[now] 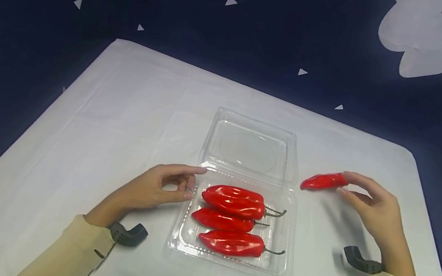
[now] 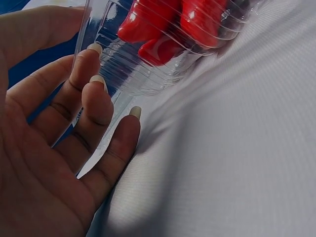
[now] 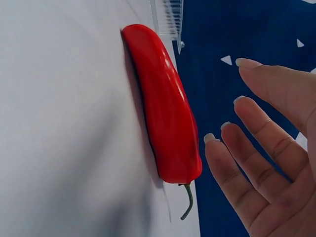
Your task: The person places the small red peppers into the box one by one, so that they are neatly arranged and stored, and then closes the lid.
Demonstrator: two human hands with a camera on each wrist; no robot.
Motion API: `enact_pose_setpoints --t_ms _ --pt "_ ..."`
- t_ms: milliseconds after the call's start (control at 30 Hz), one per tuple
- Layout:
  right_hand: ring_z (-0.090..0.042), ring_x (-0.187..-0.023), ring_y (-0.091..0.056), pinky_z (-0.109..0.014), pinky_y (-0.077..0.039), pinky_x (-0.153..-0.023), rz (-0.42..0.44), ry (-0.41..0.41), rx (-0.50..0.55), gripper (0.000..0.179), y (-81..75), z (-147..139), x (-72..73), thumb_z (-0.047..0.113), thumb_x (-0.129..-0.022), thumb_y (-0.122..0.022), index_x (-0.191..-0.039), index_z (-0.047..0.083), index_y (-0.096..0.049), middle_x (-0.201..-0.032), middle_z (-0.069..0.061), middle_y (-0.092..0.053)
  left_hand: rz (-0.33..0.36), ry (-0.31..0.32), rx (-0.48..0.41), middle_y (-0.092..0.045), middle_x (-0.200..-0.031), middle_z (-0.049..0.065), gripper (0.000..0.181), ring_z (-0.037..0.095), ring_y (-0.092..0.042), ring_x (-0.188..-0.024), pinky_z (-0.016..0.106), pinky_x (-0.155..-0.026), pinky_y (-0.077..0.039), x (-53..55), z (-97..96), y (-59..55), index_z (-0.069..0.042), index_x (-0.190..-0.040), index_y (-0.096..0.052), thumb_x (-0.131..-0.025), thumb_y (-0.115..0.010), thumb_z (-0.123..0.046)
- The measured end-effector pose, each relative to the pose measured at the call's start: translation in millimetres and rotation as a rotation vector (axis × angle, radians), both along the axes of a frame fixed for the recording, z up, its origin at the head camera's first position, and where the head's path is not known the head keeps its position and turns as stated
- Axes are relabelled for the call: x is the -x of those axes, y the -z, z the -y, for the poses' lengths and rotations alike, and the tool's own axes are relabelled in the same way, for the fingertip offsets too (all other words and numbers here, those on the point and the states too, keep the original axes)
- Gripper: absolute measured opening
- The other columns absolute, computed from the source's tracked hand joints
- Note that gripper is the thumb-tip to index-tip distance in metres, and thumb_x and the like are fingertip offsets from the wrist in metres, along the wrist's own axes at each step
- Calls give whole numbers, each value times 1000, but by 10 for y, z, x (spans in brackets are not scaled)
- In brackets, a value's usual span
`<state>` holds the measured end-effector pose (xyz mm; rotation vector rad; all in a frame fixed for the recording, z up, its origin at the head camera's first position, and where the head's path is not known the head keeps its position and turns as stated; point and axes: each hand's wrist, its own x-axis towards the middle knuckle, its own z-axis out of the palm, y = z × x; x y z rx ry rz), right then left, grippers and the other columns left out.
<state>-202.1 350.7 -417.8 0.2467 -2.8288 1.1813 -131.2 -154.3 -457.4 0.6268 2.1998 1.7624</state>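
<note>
A clear plastic clamshell box [image 1: 287, 263] lies with its lid [image 1: 251, 151] folded back on the white table. Several red chili peppers [image 1: 231, 242] with stems rest side by side in its base, tips leftward. My left hand [image 1: 158, 188] is at the box's left edge, index finger near the hinge and thumb lower down; the left wrist view shows its loosely bent fingers [image 2: 97, 101] beside the ribbed wall. To the right of the box, another red chili pepper [image 3: 163, 108] lies on the table. My right hand [image 1: 372, 209] hovers around its stem end, fingers spread apart from it in the right wrist view.
The white cloth-covered table [image 1: 140, 94] ends at a far edge behind the lid. Beyond it hangs a dark blue backdrop [image 1: 266, 32] with white triangles and pale cloud shapes. A black wrist device [image 1: 361, 261] is strapped on each wrist.
</note>
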Motion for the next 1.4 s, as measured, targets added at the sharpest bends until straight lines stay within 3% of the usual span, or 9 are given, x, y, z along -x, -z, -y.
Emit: enact_pose_setpoints --t_ms 400,633,800,900,1000,1067,1133,1267,1400 --pt "3 -122 -50 -4 -45 -85 0 19 -74 50 5 -91 147 -3 -91 -73 -136 17 -67 -137 1 -60 2 -1 -4 -64 -101 -2 56 21 -60 -99 33 -98 -53 -4 -1 -14 -16 -145 -59 -92 -77 -16" --pt "-3 -133 -46 -3 -43 -86 52 44 -150 47 87 -210 207 1 -96 -66 -139 20 -65 -145 -5 -56 -2 7 -9 -64 -102 -2 56 21 -60 -100 33 -96 -54 3 -9 -6 -17 -145 -59 -92 -77 -16" --pt "-8 -137 -45 -2 -41 -86 84 36 -171 45 142 -228 247 9 -97 -69 -140 20 -63 -146 -7 -55 1 4 -10 -64 -102 -2 57 21 -60 -100 33 -95 -55 2 -1 -7 -18 -145 -59 -92 -77 -15" --pt "-13 -137 -45 -14 -48 -94 97 42 -191 44 157 -213 265 14 -96 -72 -139 22 -64 -145 -6 -56 5 4 -11 -64 -102 -1 57 21 -60 -100 32 -95 -54 0 1 -3 -17 -145 -59 -92 -77 -15" --pt "-22 -141 -43 -43 -51 -104 131 47 -195 45 165 -190 281 14 -97 -72 -140 22 -64 -148 -5 -54 11 5 -13 -64 -103 -1 56 22 -60 -100 32 -97 -54 1 1 13 -16 -146 -58 -92 -76 -15" --pt "-28 -143 -41 -61 -47 -101 146 41 -200 45 168 -173 298 12 -96 -71 -140 22 -64 -150 -5 -52 13 5 -10 -64 -103 -1 56 22 -61 -100 32 -96 -54 2 2 19 -17 -146 -58 -93 -76 -15" --pt "-31 -144 -39 -65 -46 -100 151 27 -210 47 168 -155 313 9 -95 -71 -140 23 -64 -151 -5 -51 13 3 -6 -64 -103 -2 56 21 -61 -100 33 -96 -54 3 5 16 -17 -146 -58 -92 -76 -15" --pt "-34 -141 -43 -46 -53 -98 137 1 -259 50 161 -134 337 4 -92 -73 -138 22 -66 -151 -6 -52 7 8 -8 -64 -103 -2 57 21 -61 -99 33 -96 -54 5 6 3 -17 -146 -58 -92 -76 -14" --pt "-40 -137 -46 -47 -54 -97 133 5 -272 50 166 -116 340 1 -90 -73 -137 16 -66 -149 -11 -53 6 10 -14 -64 -102 -1 56 21 -60 -99 33 -98 -53 5 5 -3 -16 -146 -58 -92 -76 -15"
